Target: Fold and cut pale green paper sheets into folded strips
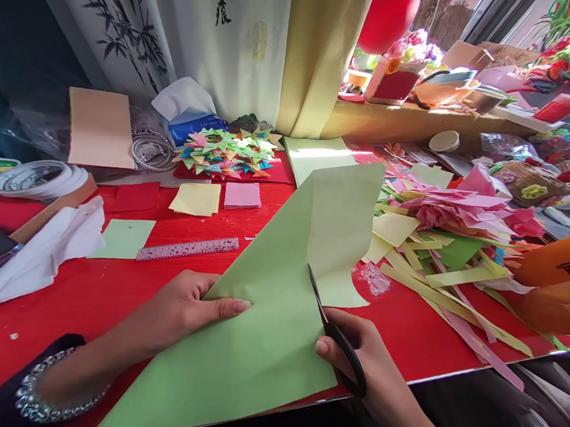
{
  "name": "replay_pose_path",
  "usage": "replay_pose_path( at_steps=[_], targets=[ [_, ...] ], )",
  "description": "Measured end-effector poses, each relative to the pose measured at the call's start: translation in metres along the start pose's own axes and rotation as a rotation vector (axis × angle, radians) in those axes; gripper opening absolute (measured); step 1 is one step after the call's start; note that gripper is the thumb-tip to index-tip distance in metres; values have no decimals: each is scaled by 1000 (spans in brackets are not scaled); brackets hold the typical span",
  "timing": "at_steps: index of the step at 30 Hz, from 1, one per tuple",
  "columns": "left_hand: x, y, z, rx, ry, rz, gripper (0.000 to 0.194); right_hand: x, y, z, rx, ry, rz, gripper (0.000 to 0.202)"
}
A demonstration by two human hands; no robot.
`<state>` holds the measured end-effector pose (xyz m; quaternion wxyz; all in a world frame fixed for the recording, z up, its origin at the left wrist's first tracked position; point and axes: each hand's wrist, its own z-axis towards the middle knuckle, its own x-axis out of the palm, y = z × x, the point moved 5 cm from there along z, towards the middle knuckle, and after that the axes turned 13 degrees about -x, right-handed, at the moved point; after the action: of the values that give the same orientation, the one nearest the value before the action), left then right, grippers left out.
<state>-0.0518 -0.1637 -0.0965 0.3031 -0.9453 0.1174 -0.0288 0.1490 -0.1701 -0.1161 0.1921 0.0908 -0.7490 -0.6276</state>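
A large green sheet [256, 341], folded on a slant, spans the front of the red table. My left hand [190, 308] pinches its left edge, thumb on top and fingers underneath. In my right hand [360, 352] are black-handled scissors [346, 354]. Their blades lie at a cut in the sheet, right of its middle. Beyond the blades a paler flap [340, 230] of the paper stands up and curls to the right.
A pink ruler [187, 249], a light green square [127, 238], yellow squares [195, 198] and pink squares [242, 195] lie behind my left hand. Paper strips [456, 284] heap up at the right, near an orange object [560, 259]. Tape rolls [38, 179] sit far left.
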Motion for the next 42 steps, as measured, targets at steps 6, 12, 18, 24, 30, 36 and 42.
replay_pose_path(
  at_steps=[6, 12, 18, 24, 30, 36, 42],
  targets=[
    [0, 3, 5, -23, 40, 33, 25, 0, 0, -1, -19, -8, 0, 35],
    [1, 4, 6, -21, 47, 30, 27, 0, -1, -1, -17, 10, 19, 35],
    [3, 5, 5, -27, 65, 31, 27, -2, -1, -1, 0, -2, -55, 39],
    [5, 4, 5, -15, 88, 20, 24, -2, -2, 0, 1, -21, -35, 42],
    [8, 4, 6, -20, 109, 13, 24, -1, -1, 1, -14, -12, 10, 42],
    [10, 4, 4, -27, 119, -19, 24, -1, 0, 1, -12, -21, -29, 42],
    [13, 5, 4, -35, 131, -32, 23, -1, 2, 2, -28, -23, -52, 39]
  ],
)
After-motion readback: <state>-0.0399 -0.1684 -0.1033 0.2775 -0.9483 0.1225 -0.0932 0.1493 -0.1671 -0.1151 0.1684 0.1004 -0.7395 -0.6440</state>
